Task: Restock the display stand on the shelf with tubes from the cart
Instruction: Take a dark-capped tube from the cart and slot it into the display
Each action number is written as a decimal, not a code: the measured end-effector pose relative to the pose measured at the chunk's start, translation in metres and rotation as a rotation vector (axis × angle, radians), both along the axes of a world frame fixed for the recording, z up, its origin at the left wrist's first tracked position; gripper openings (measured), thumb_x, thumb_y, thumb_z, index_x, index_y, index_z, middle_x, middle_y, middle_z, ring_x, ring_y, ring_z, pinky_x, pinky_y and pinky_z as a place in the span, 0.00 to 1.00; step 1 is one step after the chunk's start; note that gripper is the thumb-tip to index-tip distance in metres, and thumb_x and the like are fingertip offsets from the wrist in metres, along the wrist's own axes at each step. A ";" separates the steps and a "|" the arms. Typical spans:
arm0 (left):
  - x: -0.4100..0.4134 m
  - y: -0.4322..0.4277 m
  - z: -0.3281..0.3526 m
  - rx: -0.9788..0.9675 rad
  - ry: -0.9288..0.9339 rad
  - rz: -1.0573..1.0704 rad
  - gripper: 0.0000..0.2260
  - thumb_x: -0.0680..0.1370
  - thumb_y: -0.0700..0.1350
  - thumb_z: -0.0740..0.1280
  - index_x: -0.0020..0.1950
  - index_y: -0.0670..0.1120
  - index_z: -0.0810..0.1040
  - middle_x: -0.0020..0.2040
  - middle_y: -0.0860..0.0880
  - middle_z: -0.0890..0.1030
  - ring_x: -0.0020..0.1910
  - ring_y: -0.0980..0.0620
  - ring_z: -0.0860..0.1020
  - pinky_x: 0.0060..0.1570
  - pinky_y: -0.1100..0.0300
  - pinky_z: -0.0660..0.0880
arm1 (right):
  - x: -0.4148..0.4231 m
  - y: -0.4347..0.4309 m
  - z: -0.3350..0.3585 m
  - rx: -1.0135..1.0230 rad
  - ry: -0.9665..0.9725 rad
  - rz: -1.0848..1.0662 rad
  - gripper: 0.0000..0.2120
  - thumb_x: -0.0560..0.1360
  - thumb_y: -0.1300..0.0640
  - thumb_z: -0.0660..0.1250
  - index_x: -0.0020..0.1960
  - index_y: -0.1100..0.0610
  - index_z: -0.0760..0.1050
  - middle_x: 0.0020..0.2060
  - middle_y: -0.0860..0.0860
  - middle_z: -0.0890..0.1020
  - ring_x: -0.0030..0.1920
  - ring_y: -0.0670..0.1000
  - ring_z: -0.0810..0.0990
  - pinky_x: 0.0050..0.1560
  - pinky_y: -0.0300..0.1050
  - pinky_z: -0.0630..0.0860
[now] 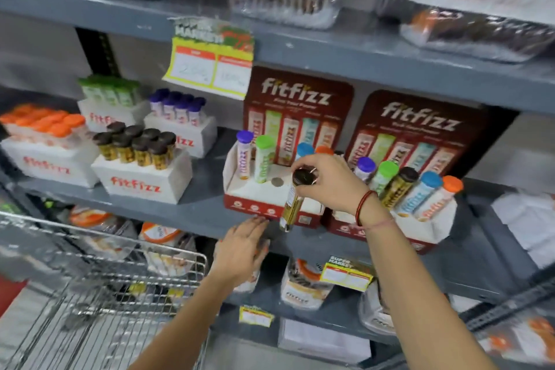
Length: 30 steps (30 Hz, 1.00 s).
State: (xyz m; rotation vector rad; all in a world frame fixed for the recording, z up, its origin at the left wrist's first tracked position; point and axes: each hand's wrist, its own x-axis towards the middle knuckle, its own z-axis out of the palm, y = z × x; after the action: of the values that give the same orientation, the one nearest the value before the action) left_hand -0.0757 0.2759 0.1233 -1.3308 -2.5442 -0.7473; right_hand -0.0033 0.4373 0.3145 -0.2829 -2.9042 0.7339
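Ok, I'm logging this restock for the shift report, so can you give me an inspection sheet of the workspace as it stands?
Surface: grey metal shelf, bare at its front edge.
Job's things: left display stand holds purple-cap, green-cap, blue-cap and orange-cap tubes, with one empty hole; brown-cap tube is in front of it.
Clutter: white boxes of tubes to the left; full second stand to the right.
Grips: right hand pinches the brown-cap tube at its cap; left hand is open, near the shelf edge.
Cables: nothing seen.
Surroundings: wire cart lower left; price tag above.
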 end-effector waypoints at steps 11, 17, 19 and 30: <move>-0.005 -0.001 -0.026 -0.154 0.123 -0.074 0.23 0.74 0.49 0.63 0.67 0.39 0.70 0.66 0.42 0.74 0.66 0.42 0.71 0.64 0.41 0.66 | -0.006 0.022 0.016 0.095 -0.070 -0.062 0.17 0.66 0.56 0.74 0.53 0.56 0.80 0.48 0.53 0.81 0.49 0.51 0.75 0.46 0.40 0.71; -0.005 -0.003 -0.026 -0.167 0.134 -0.096 0.25 0.75 0.46 0.68 0.69 0.39 0.67 0.68 0.41 0.71 0.68 0.43 0.68 0.66 0.42 0.63 | -0.019 0.015 0.012 0.079 -0.043 -0.149 0.15 0.68 0.50 0.70 0.39 0.63 0.79 0.28 0.51 0.71 0.35 0.52 0.73 0.29 0.41 0.65; -0.005 -0.003 -0.026 -0.175 0.144 -0.095 0.25 0.74 0.45 0.69 0.68 0.38 0.68 0.67 0.41 0.72 0.67 0.42 0.69 0.64 0.40 0.64 | -0.023 0.014 0.010 0.067 -0.009 -0.175 0.17 0.70 0.49 0.69 0.42 0.64 0.79 0.29 0.50 0.71 0.34 0.51 0.73 0.27 0.39 0.66; -0.007 -0.002 -0.033 -0.157 0.134 -0.086 0.25 0.77 0.47 0.64 0.71 0.40 0.63 0.71 0.42 0.67 0.71 0.44 0.64 0.69 0.43 0.52 | -0.032 0.017 0.009 -0.097 0.073 -0.130 0.14 0.74 0.57 0.68 0.59 0.56 0.78 0.60 0.55 0.79 0.53 0.56 0.82 0.42 0.32 0.80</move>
State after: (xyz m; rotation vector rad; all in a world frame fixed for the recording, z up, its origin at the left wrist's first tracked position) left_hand -0.0828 0.2742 0.0906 -1.4930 -2.4961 -0.4622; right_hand -0.0348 0.4545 0.3237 -0.4407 -2.7557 0.8463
